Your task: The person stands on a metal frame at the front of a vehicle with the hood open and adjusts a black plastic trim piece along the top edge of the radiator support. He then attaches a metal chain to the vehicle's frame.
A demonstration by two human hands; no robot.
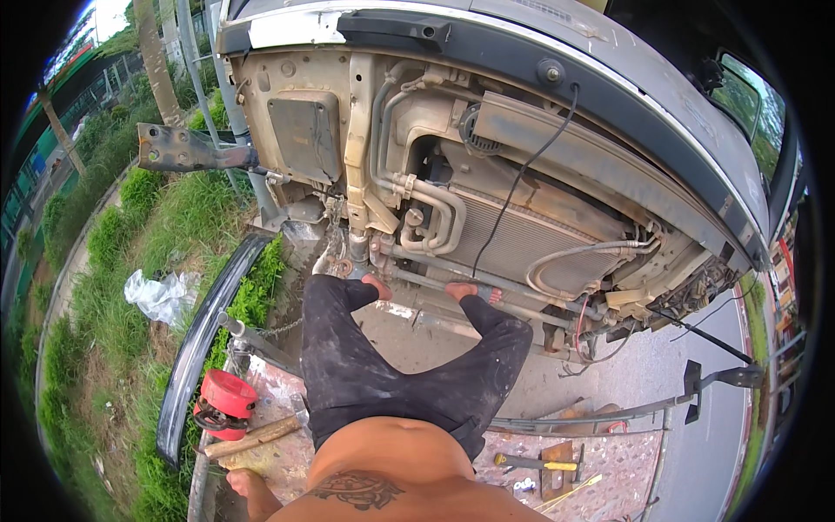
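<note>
My left hand (245, 482) rests on the edge of the board I sit on, close to a round wooden stick (252, 438). Its fingers look laid down, with nothing seen in them. A red round container (231, 396) with a dark metal piece stands just beyond the stick. My right hand is out of view. Before me is the opened front of a vehicle, with its radiator (513, 239) and pipes bare. Both my feet are braced on the metal bar (435, 278) low across it. A black cable (524, 178) hangs down over the radiator.
Right of me on the board (617, 470) lie a hammer (531, 463), a flat wooden piece (557, 470) and thin yellow sticks. A long black trim strip (204, 348) leans at the left, beside grass and a plastic bag (161, 296). A road (709, 426) runs along the right.
</note>
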